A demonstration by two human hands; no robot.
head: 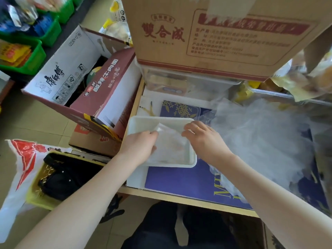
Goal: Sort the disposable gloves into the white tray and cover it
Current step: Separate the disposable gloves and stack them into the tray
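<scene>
A white tray (142,124) lies on the table's left side, partly on a purple mat. Inside it lies a flat layer of clear disposable gloves (170,142). My left hand (139,146) rests over the tray's left edge, its fingers curled on the gloves' left side. At the tray's upper right corner my right hand (203,136), with a ring on one finger, pinches the gloves' right edge. A big loose heap of clear gloves (260,137) covers the mat to the right of the tray.
A large brown carton (206,36) stands on clear plastic boxes (179,81) behind the tray. Left of the table sit a maroon noodle carton (100,94) and a basket with a black bag (61,175). Green bins (36,56) line the far left.
</scene>
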